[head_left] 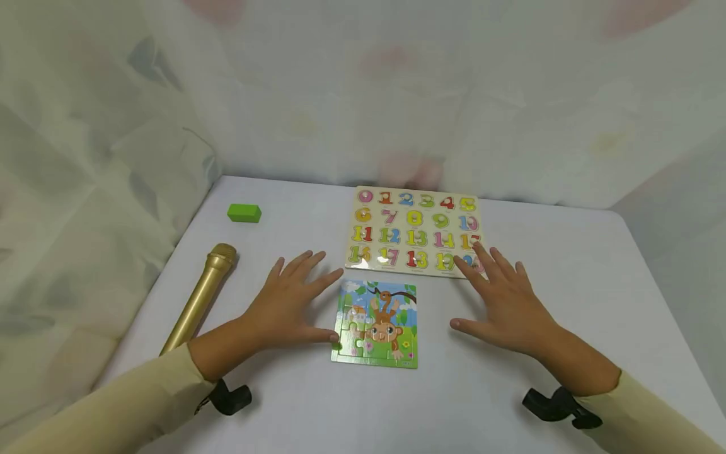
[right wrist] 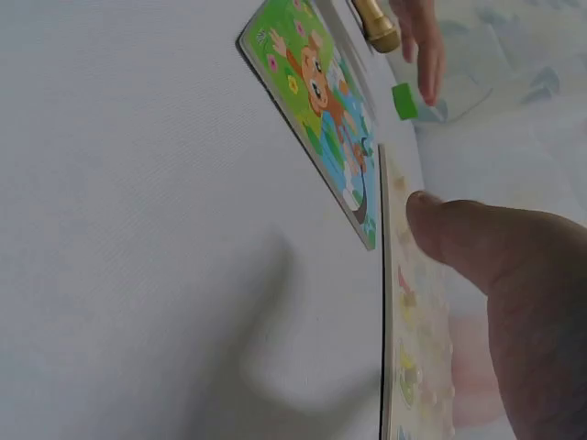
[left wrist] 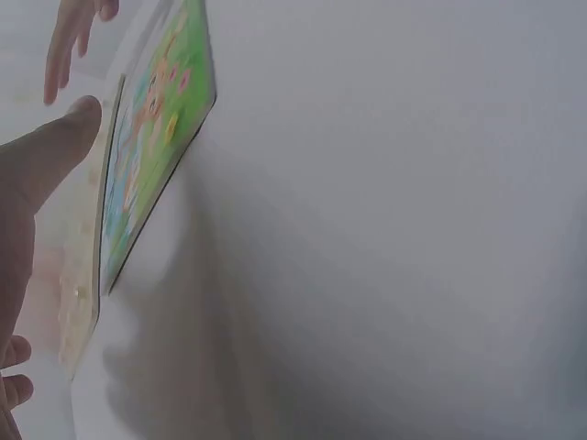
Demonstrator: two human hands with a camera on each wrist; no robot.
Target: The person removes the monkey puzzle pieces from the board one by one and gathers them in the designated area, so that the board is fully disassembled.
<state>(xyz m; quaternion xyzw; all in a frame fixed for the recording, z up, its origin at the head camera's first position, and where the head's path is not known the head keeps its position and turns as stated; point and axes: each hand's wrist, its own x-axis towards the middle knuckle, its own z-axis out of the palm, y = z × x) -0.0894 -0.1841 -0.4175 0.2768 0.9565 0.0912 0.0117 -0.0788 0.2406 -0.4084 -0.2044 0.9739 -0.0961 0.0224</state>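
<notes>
A square jigsaw puzzle with a hanging monkey picture lies flat on the white table, between my two hands. My left hand is spread at its left side, the thumb tip over or beside the puzzle's left edge; whether it touches, I cannot tell. To the right, my right hand hovers with fingers spread, its fingertips over the lower right corner of a wooden number board. That board carries colourful numerals in rows. Both hands hold nothing. In the right wrist view the right thumb is apart from the monkey puzzle.
A gold microphone lies at the left, partly behind the left forearm. Beyond it sits a green block near the table's far left corner. Pale patterned cloth hangs behind the table and along its left side.
</notes>
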